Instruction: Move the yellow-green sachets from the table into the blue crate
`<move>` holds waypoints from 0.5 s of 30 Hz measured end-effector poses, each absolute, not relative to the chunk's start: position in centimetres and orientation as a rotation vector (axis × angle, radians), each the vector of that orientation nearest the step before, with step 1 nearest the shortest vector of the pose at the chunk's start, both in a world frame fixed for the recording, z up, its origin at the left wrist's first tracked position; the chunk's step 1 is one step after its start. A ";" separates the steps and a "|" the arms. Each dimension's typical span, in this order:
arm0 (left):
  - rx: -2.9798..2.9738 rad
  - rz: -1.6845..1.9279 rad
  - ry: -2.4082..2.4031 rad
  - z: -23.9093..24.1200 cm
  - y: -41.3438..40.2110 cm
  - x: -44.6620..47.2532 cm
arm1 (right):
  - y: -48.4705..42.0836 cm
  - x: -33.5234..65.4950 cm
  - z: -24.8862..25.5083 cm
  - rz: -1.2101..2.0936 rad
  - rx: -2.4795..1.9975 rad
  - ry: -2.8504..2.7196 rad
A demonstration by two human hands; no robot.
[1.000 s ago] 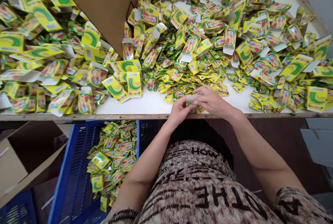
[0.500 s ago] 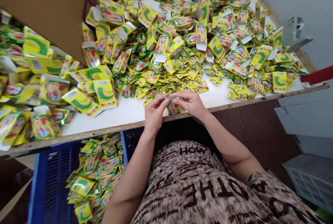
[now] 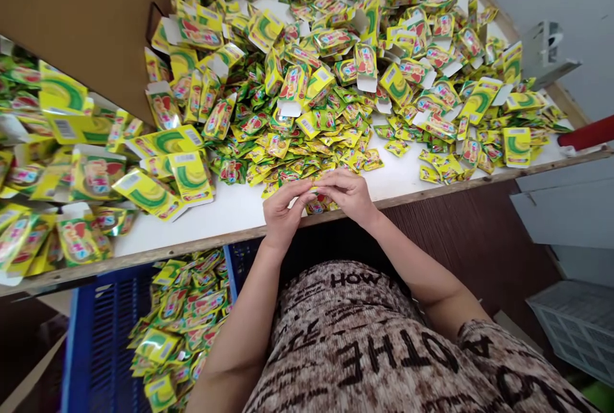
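My left hand (image 3: 286,208) and my right hand (image 3: 349,195) meet at the near edge of the table, thumbs and forefingers pinched together. Between the fingertips is a small yellow-and-green packet (image 3: 314,190), mostly hidden by the fingers. Just below the fingertips, another printed packet (image 3: 315,206) shows at the table edge. Right behind my hands spreads a heap of small yellow-green packets (image 3: 288,160). Beyond it lie many small printed cartons (image 3: 294,87), several with white end flaps standing open.
A brown cardboard panel (image 3: 86,10) stands at the left, with more cartons (image 3: 98,173) beside it. Below the table edge, a blue plastic crate (image 3: 103,336) holds filled-looking cartons (image 3: 187,317). A metal bracket (image 3: 547,55) and a red bar (image 3: 588,135) are at the right.
My two hands stay together at the table edge, with the fingers shifting slightly around the small packet. The view has tilted a little; the cartons lie as before.
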State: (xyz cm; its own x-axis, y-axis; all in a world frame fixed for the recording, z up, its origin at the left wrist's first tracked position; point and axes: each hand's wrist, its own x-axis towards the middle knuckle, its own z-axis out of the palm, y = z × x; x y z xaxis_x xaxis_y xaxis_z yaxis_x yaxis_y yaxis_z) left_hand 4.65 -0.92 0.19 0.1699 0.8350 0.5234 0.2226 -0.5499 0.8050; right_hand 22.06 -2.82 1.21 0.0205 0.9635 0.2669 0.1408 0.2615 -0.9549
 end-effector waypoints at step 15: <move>2.090 1.059 0.807 -0.3 -1.1 5.0 | 1.4 40.0 -0.7 0.066 -2.295 -1.690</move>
